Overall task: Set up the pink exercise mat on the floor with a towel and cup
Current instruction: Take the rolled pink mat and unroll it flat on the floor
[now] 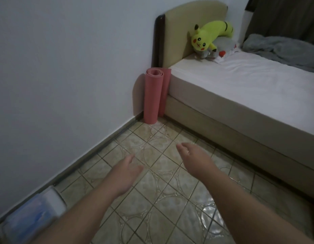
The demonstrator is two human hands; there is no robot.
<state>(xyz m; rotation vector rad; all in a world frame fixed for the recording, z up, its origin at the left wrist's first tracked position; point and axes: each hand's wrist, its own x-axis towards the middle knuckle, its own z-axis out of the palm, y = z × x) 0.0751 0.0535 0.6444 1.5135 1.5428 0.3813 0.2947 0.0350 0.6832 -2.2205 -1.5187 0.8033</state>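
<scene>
The pink exercise mat (153, 95) stands rolled up and upright in the corner, between the white wall and the bed's side, its loose flap leaning on the mattress. My left hand (125, 171) and my right hand (195, 157) are stretched out over the tiled floor, well short of the mat, fingers apart and holding nothing. No towel or cup is in view.
A bed (240, 95) with a white sheet runs along the right, with a yellow plush toy (209, 35) and a grey blanket (282, 50) on it. A clear plastic container (33, 213) sits against the wall at lower left. Tiled floor (163, 191) lies between wall and bed.
</scene>
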